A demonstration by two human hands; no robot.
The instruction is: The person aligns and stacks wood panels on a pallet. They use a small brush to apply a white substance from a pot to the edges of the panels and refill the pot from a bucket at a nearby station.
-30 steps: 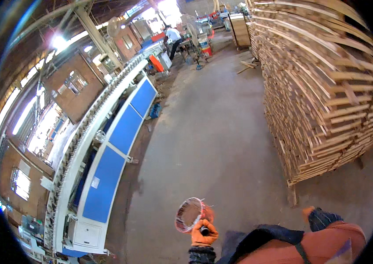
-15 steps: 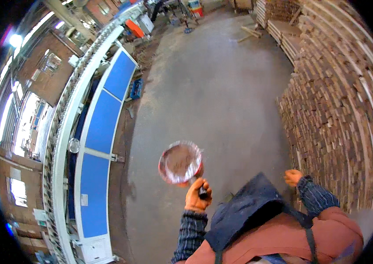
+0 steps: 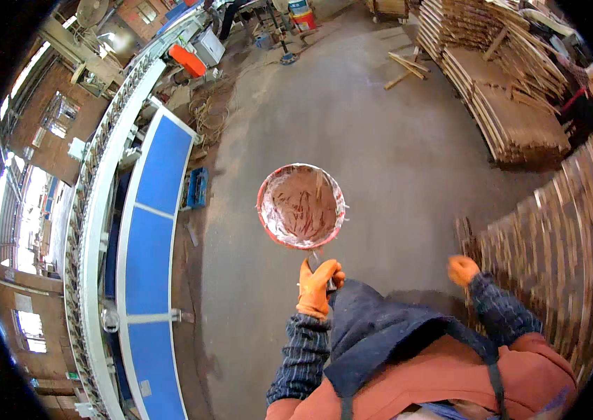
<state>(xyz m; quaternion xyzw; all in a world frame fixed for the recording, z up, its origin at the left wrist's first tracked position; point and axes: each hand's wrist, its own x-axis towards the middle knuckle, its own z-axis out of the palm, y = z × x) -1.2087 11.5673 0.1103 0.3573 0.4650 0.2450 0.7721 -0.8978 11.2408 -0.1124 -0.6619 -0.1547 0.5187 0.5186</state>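
We look straight down from head height onto a workshop floor. Just below the centre of the frame, our left hand (image 3: 317, 285), in an orange glove, is closed in a fist around a thin handle, fingers pressed together and wrapped tight. The handle runs up to a round, shallow pan (image 3: 301, 206) held out in front of us, a little left of the middle of the frame and well above the floor. The pan's rim is red, crusted with pale whitish residue all around. Its inside is coated in a reddish-brown, smeared substance with lighter streaks, and a few thin stick-like shapes lie across it; what they are we cannot tell.

Our right hand (image 3: 464, 269), also in an orange glove, sits to the right of centre, apart from the pan and holding nothing that we can see. It looks loosely curled, though the view does not show the fingers clearly. Both forearms wear dark knitted sleeves (image 3: 305, 357), and a dark blue apron (image 3: 387, 336) over a rust-coloured top fills the lower middle.

The grey concrete floor (image 3: 352, 119) spreads across the centre. Along the left runs a long machine with blue panels (image 3: 153, 210) and a white frame. Stacks of wooden slats (image 3: 555, 224) fill the right side and upper right.
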